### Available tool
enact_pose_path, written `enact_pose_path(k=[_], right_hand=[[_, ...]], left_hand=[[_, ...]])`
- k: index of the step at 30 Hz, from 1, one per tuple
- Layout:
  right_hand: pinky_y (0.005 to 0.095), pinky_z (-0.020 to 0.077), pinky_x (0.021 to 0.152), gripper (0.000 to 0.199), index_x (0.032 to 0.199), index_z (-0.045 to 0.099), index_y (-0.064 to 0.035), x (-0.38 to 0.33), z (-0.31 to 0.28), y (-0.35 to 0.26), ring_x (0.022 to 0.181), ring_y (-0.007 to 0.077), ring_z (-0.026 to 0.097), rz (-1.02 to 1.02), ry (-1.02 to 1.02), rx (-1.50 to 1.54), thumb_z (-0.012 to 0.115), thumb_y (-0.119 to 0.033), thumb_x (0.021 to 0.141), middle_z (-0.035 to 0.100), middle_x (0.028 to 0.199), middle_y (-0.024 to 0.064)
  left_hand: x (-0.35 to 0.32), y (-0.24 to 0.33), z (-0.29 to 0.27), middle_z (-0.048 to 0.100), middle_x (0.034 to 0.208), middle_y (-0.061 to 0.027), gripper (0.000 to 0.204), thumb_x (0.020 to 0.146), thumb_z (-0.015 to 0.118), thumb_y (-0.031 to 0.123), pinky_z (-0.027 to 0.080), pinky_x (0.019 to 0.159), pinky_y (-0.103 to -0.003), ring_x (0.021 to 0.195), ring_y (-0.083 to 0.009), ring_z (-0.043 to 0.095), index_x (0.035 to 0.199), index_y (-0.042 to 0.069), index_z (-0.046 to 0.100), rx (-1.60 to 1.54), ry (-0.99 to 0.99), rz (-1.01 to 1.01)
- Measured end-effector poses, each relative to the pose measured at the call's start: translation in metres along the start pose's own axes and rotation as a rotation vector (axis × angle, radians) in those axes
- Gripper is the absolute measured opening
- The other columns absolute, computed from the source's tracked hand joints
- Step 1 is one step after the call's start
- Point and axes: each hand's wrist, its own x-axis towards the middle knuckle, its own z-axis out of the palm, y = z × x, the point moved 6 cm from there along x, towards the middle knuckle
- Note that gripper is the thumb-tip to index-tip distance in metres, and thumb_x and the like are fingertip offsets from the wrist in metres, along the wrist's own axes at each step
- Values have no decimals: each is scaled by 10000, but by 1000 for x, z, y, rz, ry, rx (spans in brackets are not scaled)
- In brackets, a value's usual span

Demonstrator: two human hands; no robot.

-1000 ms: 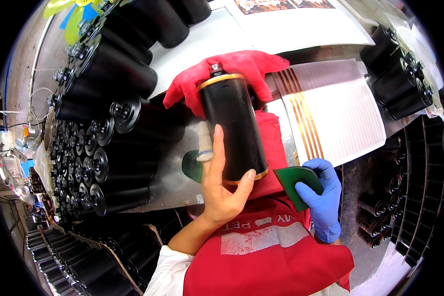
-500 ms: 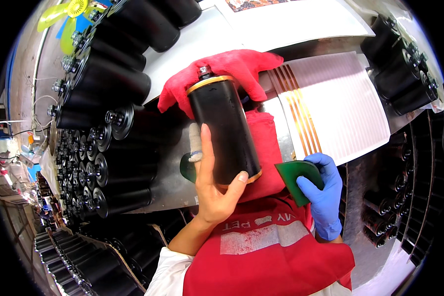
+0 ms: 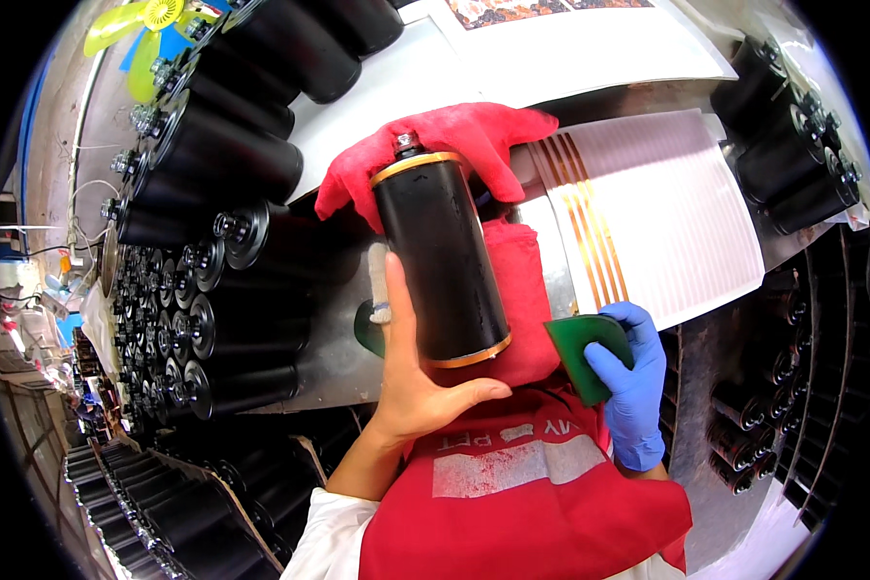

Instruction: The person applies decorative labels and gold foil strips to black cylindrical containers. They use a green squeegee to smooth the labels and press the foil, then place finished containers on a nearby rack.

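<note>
A black cylinder [image 3: 440, 261] with a gold band round each end and a small fitting on its far end lies tilted on a red cloth [image 3: 524, 290]. My bare left hand [image 3: 411, 387] is open at its lower left, thumb spread off the near end, forefinger along its left side. A pale cover wraps another finger. In its blue glove, my right hand [image 3: 633, 372] is shut on a green flat scraper [image 3: 582, 353], right of the cylinder's near end and apart from it. Beside my left fingers lies a second green piece [image 3: 367, 331], partly hidden.
To the right lies a stack of white striped sheets [image 3: 667, 213] with gold strips [image 3: 590, 217] along its left side. Black cylinders [image 3: 217, 150] crowd the left, and several more [image 3: 793, 145] stand far right. White board [image 3: 590, 48] covers the back.
My left thumb has lifted off the cylinder's near end and spread outward. The right hand keeps its hold on the scraper. The view has shifted slightly.
</note>
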Motion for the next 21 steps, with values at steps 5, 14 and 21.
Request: enact_pose_path(k=[5, 14, 21], right_hand=[[268, 492, 733, 331, 1105, 492, -26, -21, 36, -31, 817, 130, 583, -263, -38, -198, 559, 56, 792, 585, 962, 78], [255, 475, 776, 320, 1142, 469, -44, -20, 58, -9, 863, 126, 568, -202, -119, -352, 592, -58, 847, 569, 1010, 83], [248, 450, 823, 373, 1156, 441, -23, -25, 52, -6, 940, 114, 541, -326, -16, -273, 614, -25, 826, 553, 1031, 83]], left_hand=[[-16, -15, -8, 303, 1401, -242, 1099, 610, 829, 55, 415, 954, -355, 1214, -292, 451, 1432, -21, 104, 431, -9, 200], [-12, -3, -10, 543, 1169, -240, 880, 749, 648, -60, 494, 800, -330, 939, -330, 629, 1406, -89, 62, 509, -18, 346], [-17, -18, -20, 519, 1210, -256, 856, 830, 618, 61, 454, 880, -363, 1035, -367, 585, 1387, -120, -5, 554, -67, 317]])
